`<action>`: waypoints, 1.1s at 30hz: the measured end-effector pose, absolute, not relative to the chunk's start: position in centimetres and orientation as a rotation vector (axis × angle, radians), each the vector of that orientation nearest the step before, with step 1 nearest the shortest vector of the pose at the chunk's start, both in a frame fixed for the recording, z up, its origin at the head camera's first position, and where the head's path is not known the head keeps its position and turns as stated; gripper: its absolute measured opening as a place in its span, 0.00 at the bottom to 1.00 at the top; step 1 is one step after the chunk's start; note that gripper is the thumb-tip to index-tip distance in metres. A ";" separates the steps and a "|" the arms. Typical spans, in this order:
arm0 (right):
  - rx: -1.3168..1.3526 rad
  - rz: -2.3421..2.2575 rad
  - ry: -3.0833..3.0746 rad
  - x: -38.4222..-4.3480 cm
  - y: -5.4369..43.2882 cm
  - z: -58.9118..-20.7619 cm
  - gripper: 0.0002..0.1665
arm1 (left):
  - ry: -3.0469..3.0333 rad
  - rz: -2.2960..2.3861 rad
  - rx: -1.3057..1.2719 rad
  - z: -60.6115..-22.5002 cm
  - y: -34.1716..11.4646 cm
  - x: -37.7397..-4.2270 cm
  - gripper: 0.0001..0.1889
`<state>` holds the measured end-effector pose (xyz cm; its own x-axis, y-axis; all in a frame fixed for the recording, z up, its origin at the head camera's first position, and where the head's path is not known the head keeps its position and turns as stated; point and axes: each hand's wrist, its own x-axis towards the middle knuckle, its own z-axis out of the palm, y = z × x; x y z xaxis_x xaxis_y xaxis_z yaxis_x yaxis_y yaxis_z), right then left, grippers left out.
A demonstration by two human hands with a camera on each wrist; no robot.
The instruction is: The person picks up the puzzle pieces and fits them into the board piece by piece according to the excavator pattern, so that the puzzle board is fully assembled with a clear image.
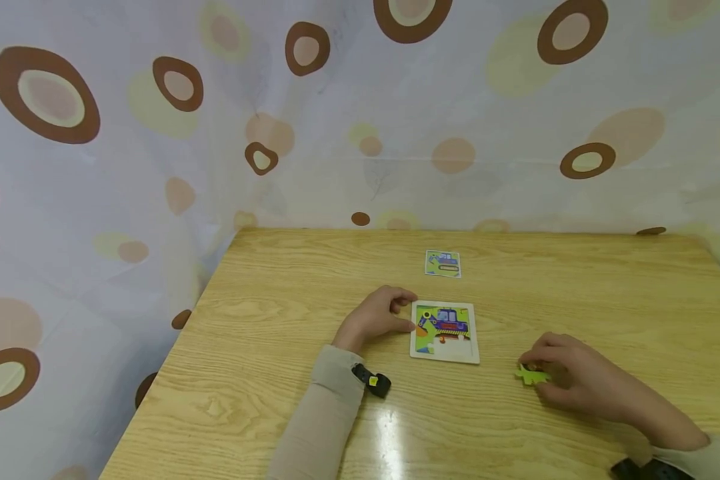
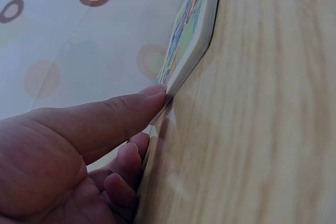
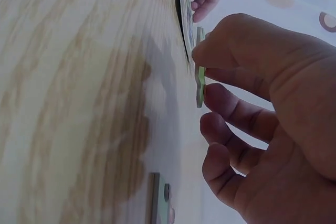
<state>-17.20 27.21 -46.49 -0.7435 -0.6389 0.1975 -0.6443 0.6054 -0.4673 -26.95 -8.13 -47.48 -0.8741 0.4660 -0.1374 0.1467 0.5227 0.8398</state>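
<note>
A square puzzle board [image 1: 476,333] with a white frame lies on the table, its picture showing a blue excavator. Part of its lower picture area is bare white. My left hand [image 1: 377,313] is at its left edge, thumb straight against the frame and index finger by the upper left corner. In the left wrist view the thumb [image 2: 118,116] touches the rim of the board, the other fingers bent below. To the right of the board, my right hand [image 1: 582,377] pinches a thin green puzzle piece [image 1: 532,376] between thumb and fingers, also seen edge-on in the right wrist view.
Behind the board lies a small excavator picture card [image 1: 443,264]. Another flat piece [image 3: 158,198] shows at the bottom of the right wrist view. The wooden table [image 1: 264,320] meets a patterned cloth [image 1: 336,120] at its back and left.
</note>
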 end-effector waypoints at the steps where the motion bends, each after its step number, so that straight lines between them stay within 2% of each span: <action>1: 1.119 0.824 -2.804 -17.2 27.1 -46.5 0.22 | 2.420 1.287 0.508 -47.5 -8.1 -27.0 0.26; 15: 1.081 0.855 -2.724 -17.6 25.0 -46.2 0.23 | 2.430 1.280 0.523 -47.6 -8.1 -27.0 0.26; 33: 1.043 0.905 -2.819 -18.8 21.0 -46.4 0.19 | 2.425 1.279 0.533 -47.8 -8.2 -27.2 0.27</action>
